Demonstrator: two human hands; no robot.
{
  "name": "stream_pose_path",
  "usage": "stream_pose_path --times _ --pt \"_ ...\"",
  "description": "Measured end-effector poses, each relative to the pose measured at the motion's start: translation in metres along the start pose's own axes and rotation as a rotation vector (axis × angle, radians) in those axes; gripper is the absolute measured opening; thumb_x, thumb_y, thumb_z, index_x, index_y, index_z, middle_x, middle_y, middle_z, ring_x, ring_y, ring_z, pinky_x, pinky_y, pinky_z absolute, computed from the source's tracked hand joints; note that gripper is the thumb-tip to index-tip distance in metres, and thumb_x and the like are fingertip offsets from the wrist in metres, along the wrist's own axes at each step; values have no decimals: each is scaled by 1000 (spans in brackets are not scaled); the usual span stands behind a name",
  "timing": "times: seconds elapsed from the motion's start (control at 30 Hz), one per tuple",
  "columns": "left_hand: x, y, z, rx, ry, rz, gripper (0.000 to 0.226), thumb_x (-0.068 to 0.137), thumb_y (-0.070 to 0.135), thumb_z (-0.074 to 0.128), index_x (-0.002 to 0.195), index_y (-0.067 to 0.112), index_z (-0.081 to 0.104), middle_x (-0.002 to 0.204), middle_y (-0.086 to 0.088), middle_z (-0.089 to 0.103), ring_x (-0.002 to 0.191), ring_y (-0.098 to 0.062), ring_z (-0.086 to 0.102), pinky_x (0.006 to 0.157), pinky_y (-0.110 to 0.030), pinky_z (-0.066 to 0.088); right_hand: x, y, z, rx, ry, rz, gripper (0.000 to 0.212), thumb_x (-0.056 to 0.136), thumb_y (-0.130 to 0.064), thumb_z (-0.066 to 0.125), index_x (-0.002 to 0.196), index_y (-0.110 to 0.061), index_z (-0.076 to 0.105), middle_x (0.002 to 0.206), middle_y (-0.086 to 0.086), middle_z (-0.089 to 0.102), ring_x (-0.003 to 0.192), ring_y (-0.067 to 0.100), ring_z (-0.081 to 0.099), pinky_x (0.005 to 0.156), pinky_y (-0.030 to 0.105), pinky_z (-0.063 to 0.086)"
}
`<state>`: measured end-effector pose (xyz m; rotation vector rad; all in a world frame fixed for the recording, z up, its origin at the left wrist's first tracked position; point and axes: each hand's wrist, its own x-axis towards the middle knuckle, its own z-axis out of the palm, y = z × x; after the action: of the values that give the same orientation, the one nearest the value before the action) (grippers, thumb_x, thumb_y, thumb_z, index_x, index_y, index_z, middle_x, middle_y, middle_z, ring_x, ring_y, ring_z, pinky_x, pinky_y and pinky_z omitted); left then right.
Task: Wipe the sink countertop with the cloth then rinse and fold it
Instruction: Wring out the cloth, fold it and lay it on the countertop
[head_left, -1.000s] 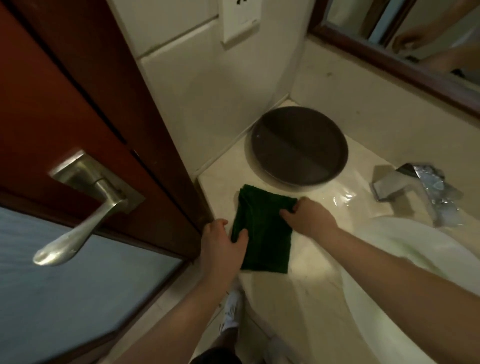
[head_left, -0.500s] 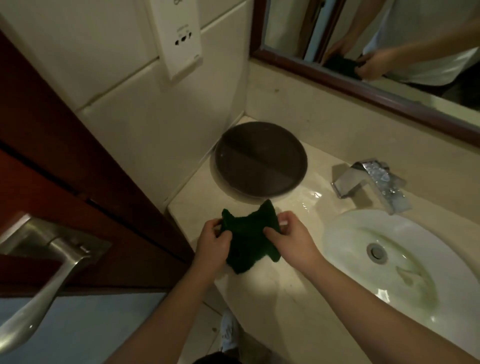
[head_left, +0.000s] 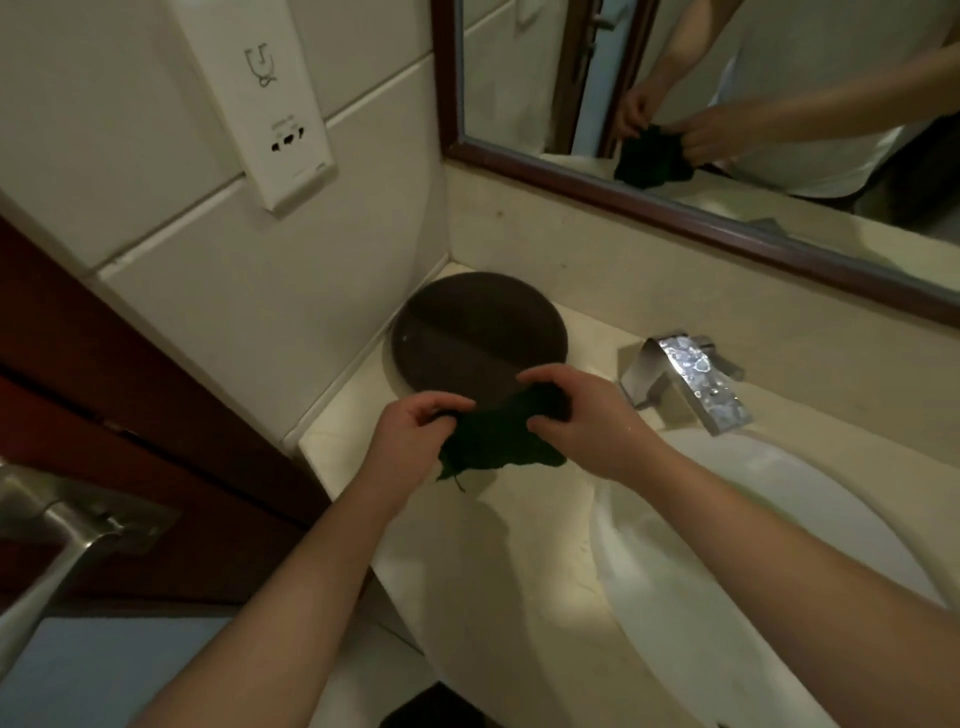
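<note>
Now the left hand (head_left: 410, 441) is pinching one side of the soft green cloth (head_left: 498, 439), which is not lying flat any more but hanging crumpled just over the smooth countertop (head_left: 493, 561). The right hand (head_left: 587, 426) is gripping its other side, near the shiny tap (head_left: 685, 374). The folding is probably starting again.

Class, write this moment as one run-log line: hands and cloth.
left hand: pinches dark green cloth | right hand: grips cloth | cloth: bunched, held over beige stone countertop | fold: not yet done

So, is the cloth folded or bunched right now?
Bunched: the cloth hangs crumpled, pinched between the left hand and right hand over the countertop.
</note>
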<state>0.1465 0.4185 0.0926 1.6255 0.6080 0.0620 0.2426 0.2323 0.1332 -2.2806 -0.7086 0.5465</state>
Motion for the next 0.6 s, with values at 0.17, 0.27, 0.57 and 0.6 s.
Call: stream_pose_path --times 0.17,0.27,0.57,0.6 --pt "19 12 8 241 109 110 25 90 5 57 107 19 69 108 2 64 102 -12 60 85 -22 53 34 1 -26 -219 45 8 31 91 -27 62 121 -23 61 114 1 63 101 15 58 82 25 46" --pt "48 16 15 561 113 263 25 87 17 66 112 20 64 109 3 54 94 -8 54 84 -20 45 70 10 -31 -340 39 40 26 90 -35 61 111 -21 66 117 7 53 109 24 53 86 30 42" --pt "138 7 12 430 -44 37 23 86 41 63 78 21 58 88 -3 64 84 -18 63 71 -35 51 156 48 -20 -153 38 276 39 92 -44 56 118 -15 57 99 2 59 88 21 58 80 37 52" --pt "146 3 14 350 -55 -5 23 87 41 63 78 21 57 88 -5 65 83 -19 64 69 -35 53 164 52 -18 -136 53 289 39 92 -45 56 118 -15 57 98 2 58 87 21 57 78 36 51"
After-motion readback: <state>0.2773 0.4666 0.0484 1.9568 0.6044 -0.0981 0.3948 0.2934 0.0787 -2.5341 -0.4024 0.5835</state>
